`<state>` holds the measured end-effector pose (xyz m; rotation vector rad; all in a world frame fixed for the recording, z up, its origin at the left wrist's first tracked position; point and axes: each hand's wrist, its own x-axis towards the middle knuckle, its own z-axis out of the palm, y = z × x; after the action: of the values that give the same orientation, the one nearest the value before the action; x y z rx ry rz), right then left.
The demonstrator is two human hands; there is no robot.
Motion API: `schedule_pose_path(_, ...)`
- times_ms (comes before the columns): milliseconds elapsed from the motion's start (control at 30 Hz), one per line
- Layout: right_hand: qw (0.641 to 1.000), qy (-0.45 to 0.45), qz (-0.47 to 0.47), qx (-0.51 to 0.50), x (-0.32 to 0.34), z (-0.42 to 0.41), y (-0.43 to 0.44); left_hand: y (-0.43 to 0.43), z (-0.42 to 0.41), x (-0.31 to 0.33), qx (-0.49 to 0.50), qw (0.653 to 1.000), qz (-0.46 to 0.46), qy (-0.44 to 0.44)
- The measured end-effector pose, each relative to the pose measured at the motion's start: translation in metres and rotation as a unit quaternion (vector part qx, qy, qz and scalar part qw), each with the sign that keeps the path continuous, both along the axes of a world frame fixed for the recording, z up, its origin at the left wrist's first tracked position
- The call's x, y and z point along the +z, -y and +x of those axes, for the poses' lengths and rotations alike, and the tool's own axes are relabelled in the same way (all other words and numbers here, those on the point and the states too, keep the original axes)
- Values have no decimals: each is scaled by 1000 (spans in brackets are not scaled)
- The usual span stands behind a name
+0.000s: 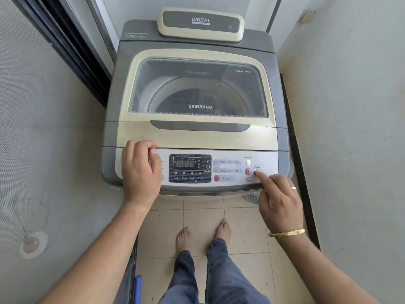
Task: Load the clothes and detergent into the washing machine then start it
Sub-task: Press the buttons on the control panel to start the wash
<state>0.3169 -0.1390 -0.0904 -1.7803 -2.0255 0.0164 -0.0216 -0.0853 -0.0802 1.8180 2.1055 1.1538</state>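
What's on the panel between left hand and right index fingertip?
In the head view: the dark display, the red Program button, then the Start/Pause button.

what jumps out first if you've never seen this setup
The index finger of the right hand is on the Power button at the right end of the washing machine's control panel, whose display reads 1888. The left hand rests, fingers curled, on the panel's left end. Behind them the glass lid is closed.
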Motion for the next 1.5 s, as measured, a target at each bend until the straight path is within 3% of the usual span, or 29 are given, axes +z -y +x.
schedule_pose_path(400,999,33,-20,-10,6,-10,2,0,-1,4,-1,1000,-3,28)
schedule_pose_path(833,1000,4,-19,-22,2,-12,7,0,-1,5,1,999,-10,31)
schedule_pose_path(1267,993,7,-12,117,-3,-62,21,0,-3,6,-3,999,-13,39)
schedule_pose_path(1500,990,11,-25,136,-5,-82,20,1,-10,8,-6,998,-2,63)
